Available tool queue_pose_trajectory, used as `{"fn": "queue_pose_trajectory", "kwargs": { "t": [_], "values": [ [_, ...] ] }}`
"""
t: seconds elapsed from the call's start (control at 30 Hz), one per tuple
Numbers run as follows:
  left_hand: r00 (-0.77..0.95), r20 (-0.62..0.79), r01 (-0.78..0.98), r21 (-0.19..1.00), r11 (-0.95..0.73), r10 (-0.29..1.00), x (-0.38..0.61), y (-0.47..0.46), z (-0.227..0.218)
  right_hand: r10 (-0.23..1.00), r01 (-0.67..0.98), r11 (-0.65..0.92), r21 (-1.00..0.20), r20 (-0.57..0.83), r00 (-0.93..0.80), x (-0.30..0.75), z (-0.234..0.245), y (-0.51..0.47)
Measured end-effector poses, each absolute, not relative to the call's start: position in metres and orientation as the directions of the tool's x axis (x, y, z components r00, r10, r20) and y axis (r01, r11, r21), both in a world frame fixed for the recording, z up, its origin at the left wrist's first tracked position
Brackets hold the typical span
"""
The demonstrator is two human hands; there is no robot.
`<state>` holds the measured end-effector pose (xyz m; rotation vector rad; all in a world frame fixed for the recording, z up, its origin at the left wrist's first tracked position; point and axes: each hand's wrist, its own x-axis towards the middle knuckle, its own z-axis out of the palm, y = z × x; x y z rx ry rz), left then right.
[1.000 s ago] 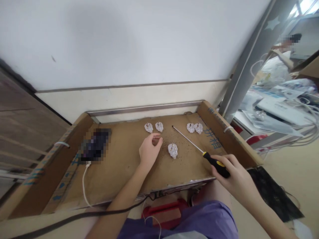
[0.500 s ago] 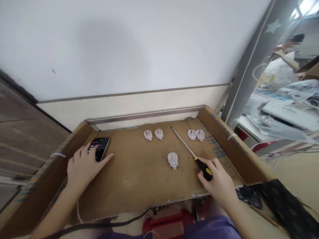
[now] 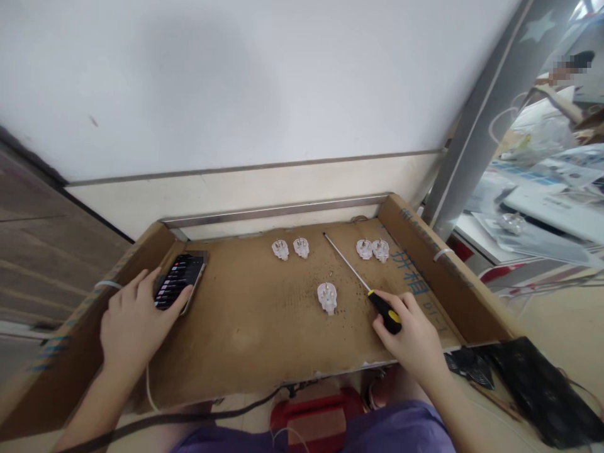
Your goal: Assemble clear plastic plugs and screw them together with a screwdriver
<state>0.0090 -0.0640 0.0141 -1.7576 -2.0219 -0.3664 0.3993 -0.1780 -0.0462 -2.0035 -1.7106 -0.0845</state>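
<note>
Steadying the flat, dark-screened phone [image 3: 182,277] by its edges should suit the left hand [image 3: 136,319], spread around its near end, firmness unclear; the right hand [image 3: 411,333], wrapped round the black-and-yellow screwdriver [image 3: 382,308], should clear the whitish plastic three-pin plug [image 3: 327,297] left of that grip.

Left forearm [image 3: 94,406], bare: is slanting from the near left toward the far side. Left wrist [image 3: 116,365]: is lying nearly straight. Left hand [image 3: 134,318]: is showing its back; fingers [image 3: 147,284] are lying slightly apart, left thumb [image 3: 179,302] is standing wide of them, pointing far right. Right forearm [image 3: 465,412], bare: is slanting from the near right toward the far left. Right hand [image 3: 411,333]: is holding a grip, index finger [image 3: 392,302] and right thumb [image 3: 384,335] opposing, remaining fingers mostly hiding.
</note>
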Motion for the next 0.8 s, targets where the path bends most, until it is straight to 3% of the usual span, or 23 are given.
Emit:
{"fn": "queue_pose_trajectory", "kwargs": {
  "t": [0.2,0.4,0.63,0.8],
  "values": [
    [-0.039,0.340,0.985,-0.143,0.093,0.939,-0.001,-0.042,0.009,0.914,0.935,-0.096,-0.341,0.342,0.218,0.399,-0.045,-0.179],
    [-0.013,0.415,1.000,-0.002,0.016,0.910,0.000,-0.049,0.006,0.911,0.933,-0.094,-0.348,0.348,0.222,0.399,-0.045,-0.179],
    [-0.025,0.351,0.994,0.109,-0.014,0.936,-0.007,-0.055,0.002,0.909,0.937,-0.097,-0.336,0.353,0.221,0.399,-0.046,-0.178],
    [-0.055,0.563,0.965,0.241,-0.101,0.825,0.017,-0.062,0.009,0.911,0.940,-0.098,-0.327,0.351,0.217,0.398,-0.046,-0.180]
  ]
}}
